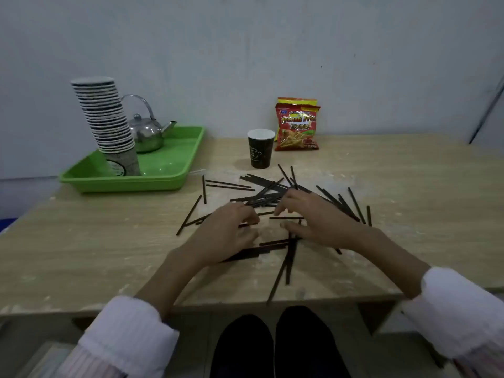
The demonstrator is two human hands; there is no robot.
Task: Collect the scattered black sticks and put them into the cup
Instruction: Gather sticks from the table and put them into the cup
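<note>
Several thin black sticks (231, 184) lie scattered and crossed over the middle of the wooden table (409, 173). A dark paper cup (260, 151) with a white inside stands upright behind them, and I see no sticks in it. My left hand (231, 230) rests palm down on the pile's left side, fingers curled onto the sticks. My right hand (313, 216) lies on the pile's right side with fingers spread and bent over the sticks. Both hands hide some sticks. Whether either hand grips a stick is unclear.
A green tray (174, 170) at the back left carries a tall stack of paper cups (109, 124) and a steel kettle (147, 132). A red snack bag (297, 126) leans against the wall behind the cup. One stick (275, 285) overhangs the table's near edge.
</note>
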